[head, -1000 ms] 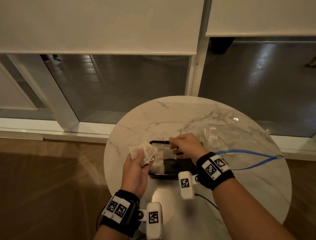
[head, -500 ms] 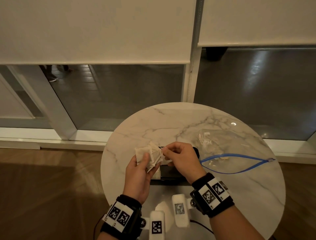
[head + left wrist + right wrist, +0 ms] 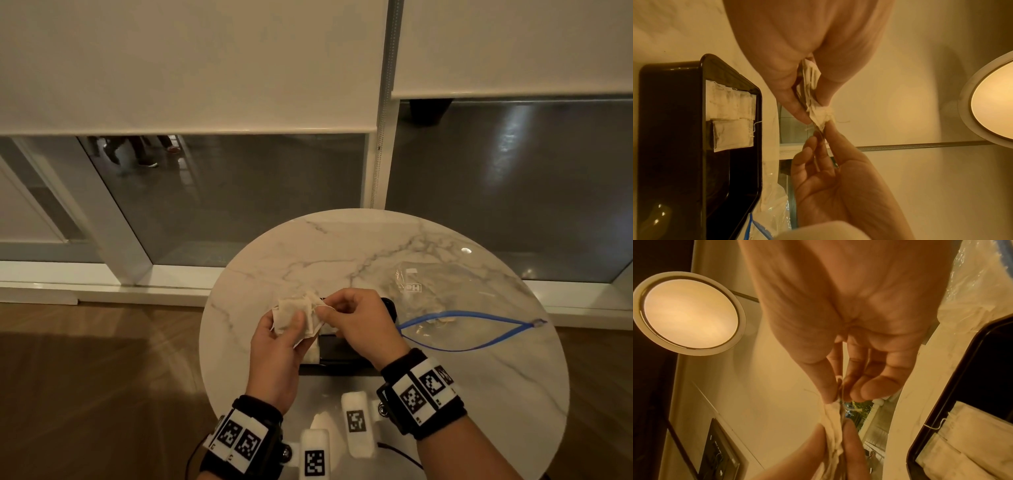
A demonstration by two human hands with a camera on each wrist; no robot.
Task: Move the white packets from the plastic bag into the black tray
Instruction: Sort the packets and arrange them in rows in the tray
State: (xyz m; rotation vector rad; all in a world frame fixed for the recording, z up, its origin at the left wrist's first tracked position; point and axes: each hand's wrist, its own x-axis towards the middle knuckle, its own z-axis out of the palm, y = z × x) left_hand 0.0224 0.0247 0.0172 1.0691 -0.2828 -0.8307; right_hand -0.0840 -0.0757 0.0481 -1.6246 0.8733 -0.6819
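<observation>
Head view shows the left hand (image 3: 274, 356) nearest, raised over the round marble desk (image 3: 496, 377), its grip closed on a small bunch of white packets (image 3: 294, 317) held between thumb and fingers. Just beside it, the right hand (image 3: 359, 325) pinches the edge of that same bunch, thumb against fingertips (image 3: 828, 395). Under both hands sits the black tray (image 3: 342, 349) on the desk; the left wrist camera shows more white packets in the tray (image 3: 729, 115) lying flat at one end, the other end bare. Right of the tray and a little farther off lies the clear plastic bag (image 3: 455, 298) with its blue zip edge gaping open. Beyond the desk stand windows with lowered blinds (image 3: 188, 61).
</observation>
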